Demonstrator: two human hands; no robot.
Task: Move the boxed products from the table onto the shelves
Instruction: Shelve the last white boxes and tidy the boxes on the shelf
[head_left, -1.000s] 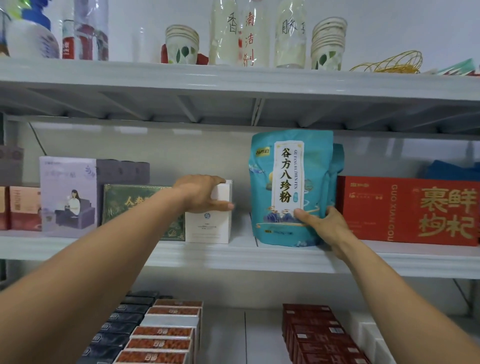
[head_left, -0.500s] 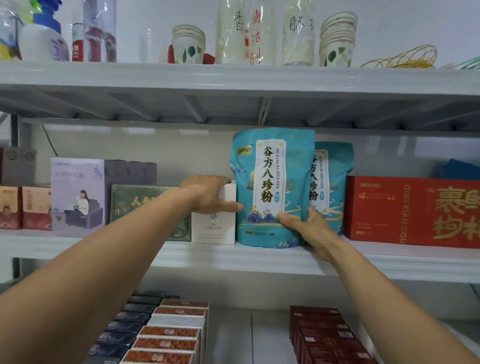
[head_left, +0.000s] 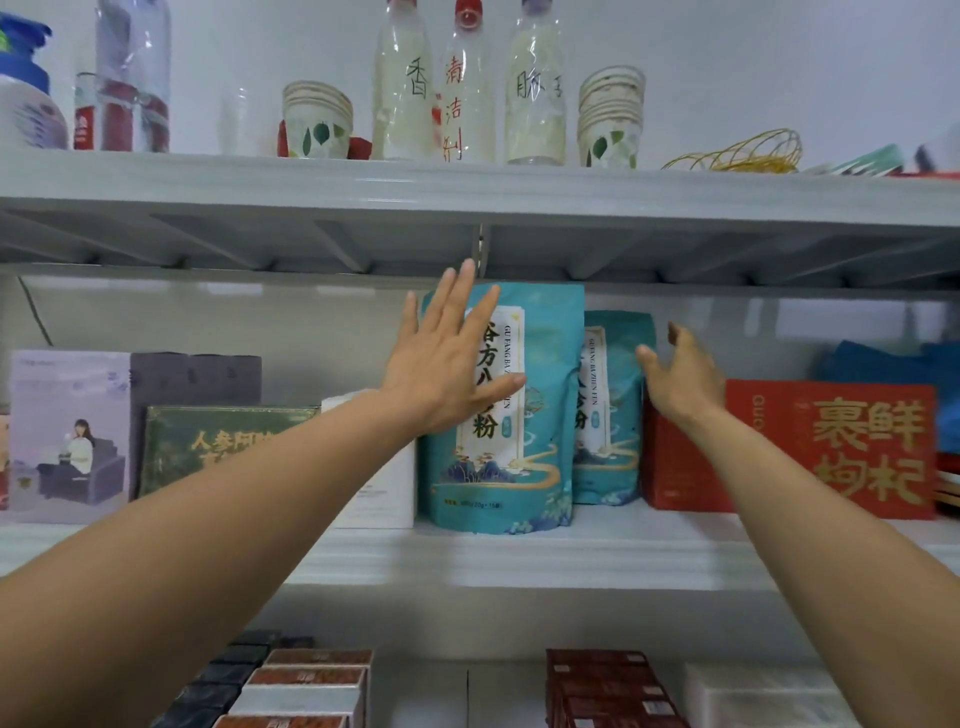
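A tall teal pouch (head_left: 540, 415) with a white label stands upright on the middle shelf (head_left: 519, 561). My left hand (head_left: 447, 364) is spread flat, palm against its upper left front. A second, smaller teal pouch (head_left: 610, 415) stands behind it to the right. My right hand (head_left: 680, 379) hovers open in front of that pouch and the red box (head_left: 857, 452), holding nothing. A white box (head_left: 384, 488) stands left of the front pouch, partly hidden by my left forearm.
Left on the middle shelf stand a green box (head_left: 208, 447), a lilac box (head_left: 67, 436) and a dark grey box (head_left: 192, 379). The top shelf (head_left: 467, 192) holds bottles, paper cup stacks and a wire whisk. Rows of small boxes (head_left: 311, 686) fill the lower shelf.
The right hand let go of the front teal pouch, which now stands on the shelf further left. The left hand left the white box and moved up onto the pouch.
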